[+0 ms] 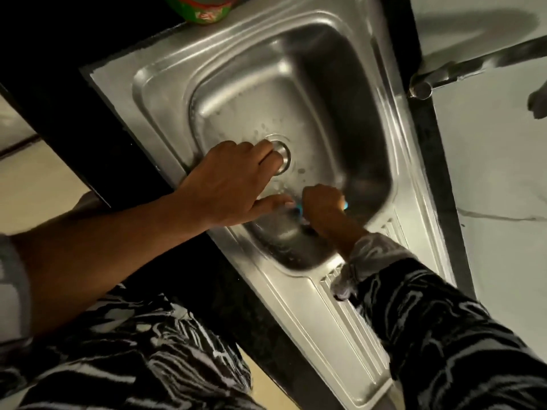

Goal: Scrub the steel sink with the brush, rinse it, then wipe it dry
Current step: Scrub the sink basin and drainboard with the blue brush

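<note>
Now | right hand (322, 202) fisted round blue brush (345, 205), low in steel sink (325, 78) by the basin's near wall; blurred | left hand (233, 184) fingers straight, spread beside drain (284, 156); holding nothing

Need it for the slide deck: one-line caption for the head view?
Right hand grips a blue brush low in the sink; left hand lies open by the drain.
</note>
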